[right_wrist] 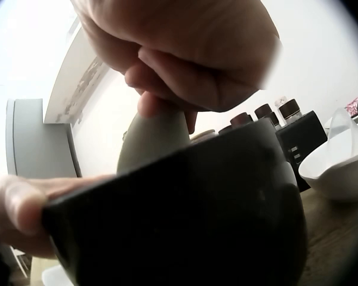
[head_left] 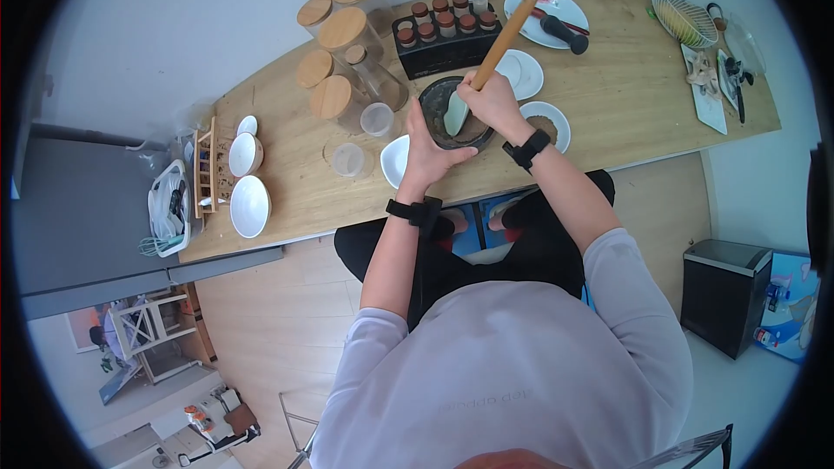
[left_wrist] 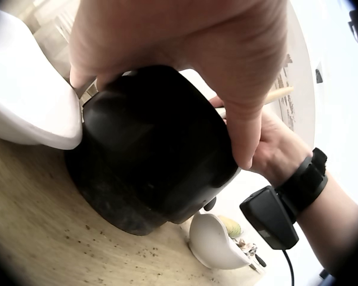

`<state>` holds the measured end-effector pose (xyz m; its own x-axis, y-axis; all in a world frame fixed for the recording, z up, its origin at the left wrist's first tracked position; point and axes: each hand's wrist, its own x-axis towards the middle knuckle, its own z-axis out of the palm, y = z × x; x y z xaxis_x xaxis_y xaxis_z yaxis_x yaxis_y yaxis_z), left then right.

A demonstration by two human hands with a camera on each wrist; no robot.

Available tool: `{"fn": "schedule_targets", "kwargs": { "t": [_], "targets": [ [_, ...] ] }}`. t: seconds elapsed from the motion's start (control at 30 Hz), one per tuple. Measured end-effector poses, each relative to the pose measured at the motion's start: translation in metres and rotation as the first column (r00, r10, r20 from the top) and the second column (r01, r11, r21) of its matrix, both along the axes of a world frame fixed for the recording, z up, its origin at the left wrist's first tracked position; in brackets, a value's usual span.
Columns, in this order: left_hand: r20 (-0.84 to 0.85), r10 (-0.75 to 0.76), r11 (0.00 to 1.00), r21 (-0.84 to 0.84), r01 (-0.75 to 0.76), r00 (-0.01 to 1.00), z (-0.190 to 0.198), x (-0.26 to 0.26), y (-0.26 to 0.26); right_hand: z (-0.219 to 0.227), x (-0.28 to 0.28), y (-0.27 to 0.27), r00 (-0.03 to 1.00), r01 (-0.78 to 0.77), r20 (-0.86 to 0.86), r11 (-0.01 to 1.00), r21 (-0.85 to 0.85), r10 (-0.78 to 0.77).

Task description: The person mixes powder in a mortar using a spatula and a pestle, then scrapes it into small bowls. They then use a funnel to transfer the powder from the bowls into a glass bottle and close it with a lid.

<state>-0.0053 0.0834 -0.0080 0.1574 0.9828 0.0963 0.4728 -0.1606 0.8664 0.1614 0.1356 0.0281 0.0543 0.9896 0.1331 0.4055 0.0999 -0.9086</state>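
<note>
My left hand [head_left: 430,148] grips the black mortar [head_left: 441,87], its thumb on the near side and its fingers along the left. In the left wrist view the dark outer wall and footed base of the mortar [left_wrist: 149,161] show beneath the palm. My right hand [head_left: 498,104] holds a spatula by its wooden handle [head_left: 509,37], which slants up and away. The spatula's pale green head [head_left: 456,113] is down inside the mortar, where some brown powder [head_left: 473,129] shows. In the right wrist view this head [right_wrist: 155,140] rises behind the rim, with my curled fingers [right_wrist: 179,71] right above.
A white bowl [head_left: 393,162] stands close left of the mortar; a dish of brown powder [head_left: 543,126] lies right. Behind are a black rack of small jars [head_left: 447,56], wooden-lidded canisters [head_left: 343,28] and a plate with a black pestle [head_left: 563,35]. White bowls [head_left: 250,208] line the left.
</note>
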Motion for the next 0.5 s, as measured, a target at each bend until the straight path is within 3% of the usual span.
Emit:
{"fn": "schedule_targets", "kwargs": {
  "t": [0.13, 0.23, 0.4, 0.5],
  "targets": [
    [-0.027, 0.011, 1.0, -0.028, -0.011, 1.0, 0.003, 0.002, -0.002, 0.017, -0.003, -0.008, 0.981, -0.098, -0.174, 0.993, -0.069, 0.085],
    [-0.022, 0.004, 0.999, -0.048, -0.005, 1.0, 0.001, 0.0, -0.002, -0.001, -0.011, -0.01, 0.99, -0.12, -0.06, 0.99, 0.069, 0.124],
    [-0.003, -0.01, 0.999, -0.033, 0.01, 1.0, 0.003, 0.0, -0.002, 0.014, 0.021, -0.001, 0.976, -0.19, -0.141, 0.969, -0.158, 0.168],
    [-0.022, 0.007, 0.999, -0.036, -0.008, 1.0, 0.001, 0.002, -0.002, 0.03, 0.02, -0.011, 0.93, -0.32, -0.231, 0.938, -0.132, 0.285]
  ]
}}
